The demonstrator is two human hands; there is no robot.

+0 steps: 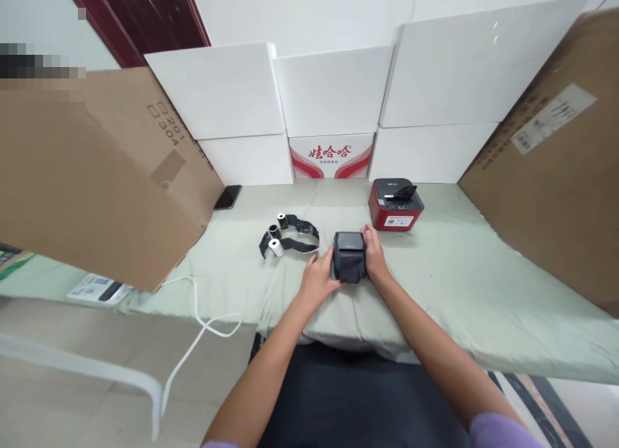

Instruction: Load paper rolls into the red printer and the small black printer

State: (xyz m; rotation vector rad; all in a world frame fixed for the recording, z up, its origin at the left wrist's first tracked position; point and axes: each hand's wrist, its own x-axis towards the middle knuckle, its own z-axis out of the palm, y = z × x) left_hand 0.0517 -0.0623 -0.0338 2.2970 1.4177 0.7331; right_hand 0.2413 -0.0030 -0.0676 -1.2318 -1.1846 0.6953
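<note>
The person's left hand (319,277) and right hand (376,254) grip a small, boxy black device (350,257) from either side, fingers curved along its edges, at the near part of the desk (445,267) with its pale green cloth. Just beyond it to the right stands a red box-shaped machine with a dark top (396,205). To the left lie three small rolls (275,231) with black strips (302,235) curling out of them. Further left, a black phone (227,197) rests against a large brown cardboard panel (116,171).
</note>
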